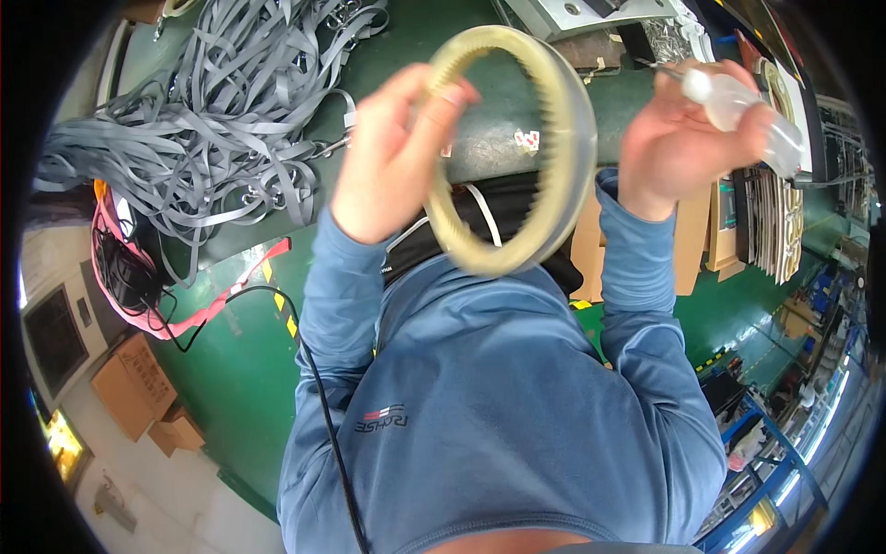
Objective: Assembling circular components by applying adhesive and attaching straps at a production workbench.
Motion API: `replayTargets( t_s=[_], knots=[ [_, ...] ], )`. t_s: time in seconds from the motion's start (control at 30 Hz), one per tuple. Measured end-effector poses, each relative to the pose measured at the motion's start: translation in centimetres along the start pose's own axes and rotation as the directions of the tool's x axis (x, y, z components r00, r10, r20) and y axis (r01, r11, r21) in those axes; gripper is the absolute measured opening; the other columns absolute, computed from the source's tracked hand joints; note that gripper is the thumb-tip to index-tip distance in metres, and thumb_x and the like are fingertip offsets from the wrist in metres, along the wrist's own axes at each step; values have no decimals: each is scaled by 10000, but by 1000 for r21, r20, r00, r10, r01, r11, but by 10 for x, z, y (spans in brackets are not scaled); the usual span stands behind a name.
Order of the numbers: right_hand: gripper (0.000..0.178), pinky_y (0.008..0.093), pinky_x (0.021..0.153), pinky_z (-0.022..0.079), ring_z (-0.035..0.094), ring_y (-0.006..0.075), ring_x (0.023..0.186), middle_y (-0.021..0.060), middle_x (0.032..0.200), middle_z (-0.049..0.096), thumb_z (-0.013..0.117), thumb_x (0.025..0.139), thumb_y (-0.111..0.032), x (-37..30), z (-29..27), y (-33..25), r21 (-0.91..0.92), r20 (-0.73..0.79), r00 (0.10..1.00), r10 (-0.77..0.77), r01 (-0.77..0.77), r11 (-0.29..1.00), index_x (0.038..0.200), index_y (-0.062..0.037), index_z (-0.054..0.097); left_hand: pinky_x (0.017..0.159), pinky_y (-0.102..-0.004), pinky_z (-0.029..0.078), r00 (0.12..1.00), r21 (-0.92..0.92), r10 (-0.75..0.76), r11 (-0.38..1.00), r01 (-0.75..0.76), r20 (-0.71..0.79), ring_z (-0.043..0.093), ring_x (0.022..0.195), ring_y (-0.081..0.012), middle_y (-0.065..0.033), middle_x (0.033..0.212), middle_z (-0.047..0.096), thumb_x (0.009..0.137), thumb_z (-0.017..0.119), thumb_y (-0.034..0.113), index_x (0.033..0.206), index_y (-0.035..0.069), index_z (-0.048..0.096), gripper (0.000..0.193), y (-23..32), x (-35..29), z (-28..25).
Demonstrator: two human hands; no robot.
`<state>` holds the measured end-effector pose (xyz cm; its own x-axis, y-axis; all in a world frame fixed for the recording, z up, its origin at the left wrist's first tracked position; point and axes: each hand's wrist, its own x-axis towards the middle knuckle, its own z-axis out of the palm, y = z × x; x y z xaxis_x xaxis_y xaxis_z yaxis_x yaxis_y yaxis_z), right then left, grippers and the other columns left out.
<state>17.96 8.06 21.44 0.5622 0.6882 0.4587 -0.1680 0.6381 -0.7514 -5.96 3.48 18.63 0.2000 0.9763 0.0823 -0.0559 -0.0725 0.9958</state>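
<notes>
- Right now the left hand (392, 152) has its grip pinched on the rim of a pale yellow toothed ring (517, 148), thumb over the upper-left arc and fingers behind it.
- Across from it, the right hand (678, 143) is wrapped around a small clear squeeze bottle (738, 106), grip pressed together on its body, thin nozzle poking up and to the left.
- The ring sits between the two hands, held up in the air with its opening roughly facing the camera; its right arc lies just beside the right hand, apart from the nozzle.
- The bottle's long axis runs slantwise, nozzle end nearest the ring's upper right.
- Both blue sleeves (346, 277) rise from the lower edge; nothing stands between nozzle and ring.
- Beyond, the green counter (415, 37) carries a big tangle of grey straps (221, 111) at left, well apart.
- A metal plate (591, 14) lies at the top edge, stacked cardboard pieces (771, 222) at right.
- A black cable (323, 406) trails down past the chest.
</notes>
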Motion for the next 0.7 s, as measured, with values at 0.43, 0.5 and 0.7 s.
replayTargets(
  t_s=[0.43, 0.5, 0.7],
  knots=[
    [266, 309, 650, 502, 628, 202, 705, 130, 852, 678, 686, 815, -220, -48, -11, 46, -291, 340, 920, -196, 301, 908, 891, 29, 634, 521, -378, 511, 862, 978, 503, 146, -152, 59, 639, 590, -285, -97, 740, 648, 901, 658, 152, 953, 57, 591, 127, -27, 22, -19],
    [230, 315, 641, 504, 635, 203, 700, 124, 817, 677, 690, 809, -194, -45, -12, 47, -313, 360, 916, -177, 297, 902, 847, 27, 638, 529, -374, 515, 859, 977, 508, 140, -160, 68, 639, 596, -280, -94, 741, 650, 903, 658, 151, 948, 58, 593, 123, -28, 23, -21],
    [181, 319, 627, 506, 652, 217, 695, 107, 715, 656, 707, 794, -139, -39, -11, 52, -262, 447, 855, -261, 405, 876, 726, 10, 629, 541, -367, 521, 864, 978, 500, 145, -150, 58, 646, 610, -277, -90, 750, 658, 897, 664, 146, 959, 60, 602, 123, -29, 23, -21]
  ],
)
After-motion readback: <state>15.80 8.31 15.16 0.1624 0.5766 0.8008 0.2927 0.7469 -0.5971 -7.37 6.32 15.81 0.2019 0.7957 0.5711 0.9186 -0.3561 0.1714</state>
